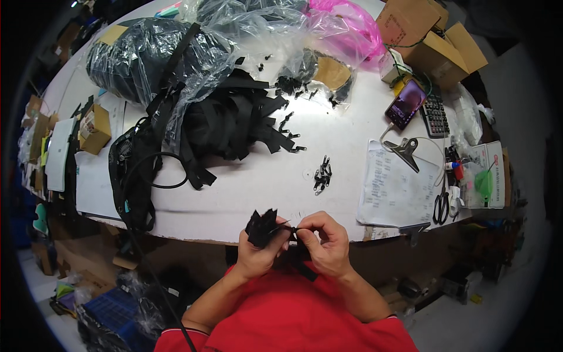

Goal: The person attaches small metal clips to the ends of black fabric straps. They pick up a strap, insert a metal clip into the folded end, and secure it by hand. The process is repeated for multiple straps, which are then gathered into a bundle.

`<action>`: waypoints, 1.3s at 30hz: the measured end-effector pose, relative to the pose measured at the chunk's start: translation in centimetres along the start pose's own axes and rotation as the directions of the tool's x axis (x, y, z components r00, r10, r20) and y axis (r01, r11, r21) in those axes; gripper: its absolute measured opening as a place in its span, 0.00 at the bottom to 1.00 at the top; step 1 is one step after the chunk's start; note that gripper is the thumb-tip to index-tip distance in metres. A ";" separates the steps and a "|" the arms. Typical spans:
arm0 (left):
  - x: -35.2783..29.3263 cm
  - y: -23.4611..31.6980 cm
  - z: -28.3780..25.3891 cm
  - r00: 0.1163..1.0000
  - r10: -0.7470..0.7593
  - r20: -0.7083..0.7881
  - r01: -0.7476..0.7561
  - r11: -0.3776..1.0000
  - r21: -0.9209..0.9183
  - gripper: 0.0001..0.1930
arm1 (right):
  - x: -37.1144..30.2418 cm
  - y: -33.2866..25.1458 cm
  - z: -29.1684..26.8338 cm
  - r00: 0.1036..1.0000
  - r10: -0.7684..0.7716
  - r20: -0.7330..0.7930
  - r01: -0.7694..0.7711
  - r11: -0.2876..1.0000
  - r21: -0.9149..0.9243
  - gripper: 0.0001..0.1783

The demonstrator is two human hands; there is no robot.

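Note:
At the table's front edge, my left hand (pixel 257 256) is closed round a bunch of black zipper tapes (pixel 262 227), their cut ends fanned upward. Close beside it, my right hand (pixel 326 246) pinches a small black zipper slider (pixel 294 230) between thumb and fingers, right against the left fingertips. Whether the slider sits on a tape end is too small to tell. A black strip hangs below the hands. Several loose zipper sliders (pixel 322 175) lie in a little pile ahead of my right hand. Farther back is a large heap of black zipper tapes (pixel 226 120).
Plastic bags with black goods (pixel 135 61) and a pink bag (pixel 352 26) fill the back. Rightward are a phone (pixel 405 104), a calculator (pixel 434 115), clipped papers (pixel 390 188), scissors (pixel 441 207) and cardboard boxes (pixel 443 53). A black cable (pixel 136 246) crosses the left front edge.

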State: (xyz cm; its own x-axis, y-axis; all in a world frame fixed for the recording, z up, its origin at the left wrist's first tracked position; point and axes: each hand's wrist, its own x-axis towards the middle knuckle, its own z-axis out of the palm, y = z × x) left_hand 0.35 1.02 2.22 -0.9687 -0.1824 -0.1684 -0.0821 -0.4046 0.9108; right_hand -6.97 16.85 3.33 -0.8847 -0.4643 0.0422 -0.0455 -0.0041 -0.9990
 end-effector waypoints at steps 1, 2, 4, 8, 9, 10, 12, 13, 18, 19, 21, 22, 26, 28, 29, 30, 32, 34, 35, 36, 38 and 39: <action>0.1 0.0 -0.2 0.999 -0.028 0.037 0.029 0.999 -0.028 0.06 | 0.1 -0.2 -0.4 0.999 -0.013 0.031 0.013 1.000 -0.014 0.05; -0.1 0.1 -0.1 0.998 -0.064 0.029 0.065 0.996 -0.059 0.06 | 0.2 -0.4 -0.6 0.998 -0.025 0.062 0.027 0.999 -0.026 0.06; 0.0 0.0 -0.3 0.993 -0.094 0.077 0.100 0.992 -0.078 0.06 | 0.5 -0.7 -1.2 0.987 -0.114 0.110 0.119 0.992 -0.045 0.07; 0.0 0.7 0.2 0.977 -0.200 0.070 0.210 0.960 -0.185 0.07 | 1.2 -1.1 -1.8 0.952 -0.254 0.168 0.275 0.955 -0.112 0.07; -0.2 0.9 0.2 0.980 -0.190 0.055 0.197 0.961 -0.196 0.07 | 1.3 -1.3 -1.8 0.950 -0.260 0.175 0.280 0.955 -0.101 0.08; -0.3 1.1 0.5 0.982 -0.179 0.056 0.188 0.953 -0.239 0.08 | 1.4 -1.5 -1.7 0.947 -0.266 0.182 0.285 0.954 -0.090 0.09; -0.3 0.8 0.0 0.985 -0.128 0.116 0.155 0.953 -0.262 0.09 | 1.5 -1.6 -1.7 0.940 -0.277 0.200 0.294 0.954 -0.059 0.09; -0.4 0.5 0.0 0.986 -0.124 0.116 0.152 0.947 -0.282 0.09 | 1.6 -1.5 -1.6 0.940 -0.284 0.190 0.298 0.953 -0.048 0.09; -0.7 0.5 0.9 0.995 -0.093 0.032 0.098 0.930 -0.354 0.09 | 1.6 -1.3 -1.2 0.940 -0.314 0.133 0.318 0.948 -0.009 0.08; -0.6 0.9 0.9 0.993 -0.106 0.051 0.117 0.936 -0.332 0.08 | 1.7 -1.3 -1.3 0.941 -0.304 0.148 0.308 0.951 -0.004 0.08; -0.2 1.7 0.8 0.987 -0.133 0.086 0.152 0.946 -0.285 0.07 | 1.9 -1.7 -1.6 0.942 -0.285 0.179 0.288 0.958 0.008 0.08; -0.2 1.7 0.7 0.987 -0.132 0.096 0.154 0.946 -0.287 0.07 | 2.0 -1.9 -1.6 0.941 -0.285 0.184 0.289 0.957 0.006 0.07; -0.1 1.3 0.8 0.991 -0.110 0.081 0.128 0.956 -0.264 0.07 | 2.1 -2.3 -1.5 0.943 -0.272 0.191 0.285 0.958 -0.042 0.05; -0.1 1.1 1.1 0.995 -0.097 0.021 0.099 0.967 -0.235 0.05 | 1.8 -2.0 -1.1 0.958 -0.236 0.161 0.248 0.967 -0.059 0.04; -0.2 1.1 1.5 0.996 -0.092 -0.022 0.085 0.972 -0.221 0.04 | 1.2 -1.4 -0.8 0.969 -0.206 0.134 0.214 0.975 -0.053 0.03; -0.4 1.0 1.8 0.993 -0.090 -0.073 0.073 0.977 -0.202 0.03 | 0.8 -1.1 -0.3 0.979 -0.170 0.113 0.176 0.984 -0.039 0.02; -0.3 0.6 2.6 0.983 -0.102 -0.153 0.086 0.990 -0.110 0.03 | 0.3 -1.2 -0.4 0.994 0.068 0.088 -0.085 0.974 0.209 0.03; 0.1 1.0 2.2 0.993 -0.045 -0.113 0.047 0.999 0.015 0.05 | -0.1 -1.2 -0.5 0.969 0.231 0.089 -0.247 0.922 0.299 0.06; 0.3 1.0 2.3 0.993 0.044 -0.109 -0.038 0.997 0.060 0.05 | -0.1 -0.8 -0.6 0.985 0.145 0.098 -0.162 0.968 0.190 0.05; 0.6 0.5 2.1 0.987 0.125 -0.100 -0.111 0.985 0.134 0.04 | 0.2 -0.6 -0.9 0.993 0.051 0.110 -0.060 0.995 0.076 0.05; 0.5 0.4 1.6 0.989 0.116 -0.094 -0.099 0.982 0.162 0.03 | 0.3 -0.8 -0.2 0.999 -0.002 0.039 0.003 1.000 -0.009 0.08; 0.4 0.9 1.5 0.995 0.025 -0.096 -0.015 0.994 0.109 0.03 | 0.1 -1.2 -0.2 0.994 0.080 0.077 -0.075 0.995 -0.071 0.09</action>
State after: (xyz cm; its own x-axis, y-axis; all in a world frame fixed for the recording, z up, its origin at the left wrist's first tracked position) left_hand -0.50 1.98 3.51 -0.9434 -0.2780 -0.1807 -0.0929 -0.3014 0.9490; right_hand -7.09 16.94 4.56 -0.8470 -0.5302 -0.0398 -0.0120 0.0939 -0.9955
